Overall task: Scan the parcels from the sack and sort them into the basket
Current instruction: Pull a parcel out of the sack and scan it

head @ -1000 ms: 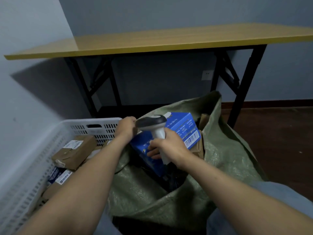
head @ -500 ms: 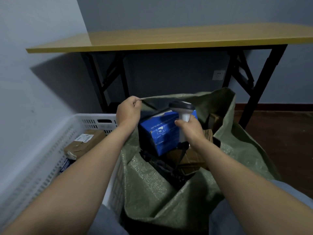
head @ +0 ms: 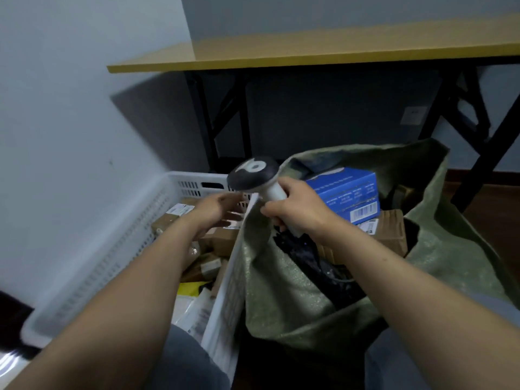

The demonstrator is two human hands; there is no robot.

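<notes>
here your right hand (head: 295, 211) is clamped round the handle of the scanner (head: 253, 174), whose head tips toward the upper left, away from the blue box (head: 342, 192) lying just right of that hand in the mouth of the sack (head: 281, 282), long axis across the frame, barcode toward you. your left hand (head: 216, 206) hovers farther off over the basket (head: 197, 176), fingers straight and apart, holding nothing, though blurred. what lies deeper in the sack is too dark to make out.

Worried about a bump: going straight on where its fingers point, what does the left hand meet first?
Likely the far wall of the basket, beside the sack; the left hand is blurred, so depth is unsure.
</notes>
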